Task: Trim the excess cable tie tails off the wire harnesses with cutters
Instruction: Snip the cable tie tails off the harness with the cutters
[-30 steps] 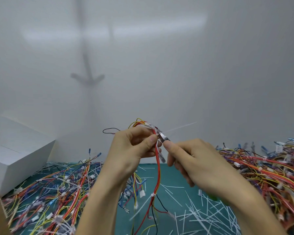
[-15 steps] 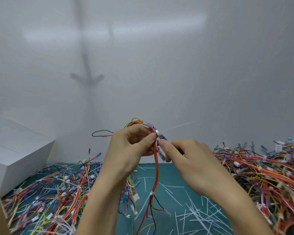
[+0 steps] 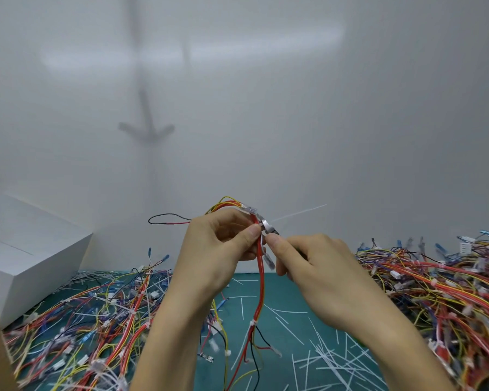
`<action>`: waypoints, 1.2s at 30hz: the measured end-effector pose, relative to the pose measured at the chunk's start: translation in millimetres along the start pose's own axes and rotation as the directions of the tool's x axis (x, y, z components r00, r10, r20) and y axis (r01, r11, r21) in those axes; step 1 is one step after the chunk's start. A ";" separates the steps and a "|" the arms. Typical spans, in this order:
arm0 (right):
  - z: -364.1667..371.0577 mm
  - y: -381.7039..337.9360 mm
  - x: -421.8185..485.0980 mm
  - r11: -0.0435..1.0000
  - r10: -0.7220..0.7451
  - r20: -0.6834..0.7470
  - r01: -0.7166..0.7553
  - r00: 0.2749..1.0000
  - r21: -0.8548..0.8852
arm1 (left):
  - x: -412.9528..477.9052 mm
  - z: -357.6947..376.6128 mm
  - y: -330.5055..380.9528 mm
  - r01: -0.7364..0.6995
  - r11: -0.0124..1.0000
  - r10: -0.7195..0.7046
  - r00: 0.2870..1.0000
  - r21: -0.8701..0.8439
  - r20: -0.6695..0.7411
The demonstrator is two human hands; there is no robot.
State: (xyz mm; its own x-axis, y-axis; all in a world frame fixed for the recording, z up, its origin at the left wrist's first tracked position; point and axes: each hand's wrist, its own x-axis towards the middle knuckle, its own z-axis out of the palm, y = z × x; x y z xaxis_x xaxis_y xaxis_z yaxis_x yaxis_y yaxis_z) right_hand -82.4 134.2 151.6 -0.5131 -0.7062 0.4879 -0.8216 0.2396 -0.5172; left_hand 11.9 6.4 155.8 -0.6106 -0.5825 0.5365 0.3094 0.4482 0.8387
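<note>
Since a second ago the right hand has shifted slightly left over the teal desk. The white box hides its inside. The left hand grips the raised harness. The right holds the cutters at its tie's tail.

Bare left grip, right grip

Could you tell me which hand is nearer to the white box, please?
Left. The left hand, holding the wire harness, is to the right of the white box; the right hand, gripping the cutters, is farther right, beyond the harness.
</note>
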 end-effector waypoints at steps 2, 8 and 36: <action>0.0 0.6 0.1 1.000 -0.003 -0.005 0.003 1.000 0.000 | 0.5 0.6 -0.4 -0.008 1.000 0.008 1.000 0.015 -0.009; 0.3 0.8 0.6 1.000 -0.006 -0.008 0.006 1.000 0.006 | 0.0 0.1 0.1 -0.023 0.999 0.024 0.999 0.027 -0.021; 1.8 -1.1 0.1 0.996 0.041 -0.002 -0.040 0.999 0.078 | 1.0 -1.5 -1.6 -0.045 0.997 0.046 0.999 0.055 -0.021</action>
State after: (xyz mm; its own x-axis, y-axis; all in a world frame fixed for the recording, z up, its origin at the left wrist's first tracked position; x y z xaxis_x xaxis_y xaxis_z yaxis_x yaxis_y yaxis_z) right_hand -81.1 132.6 151.0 -0.5465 -0.6945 0.4679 -0.7785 0.2155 -0.5895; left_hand 12.0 4.1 155.1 -0.5801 -0.5756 0.5764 0.2957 0.5105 0.8074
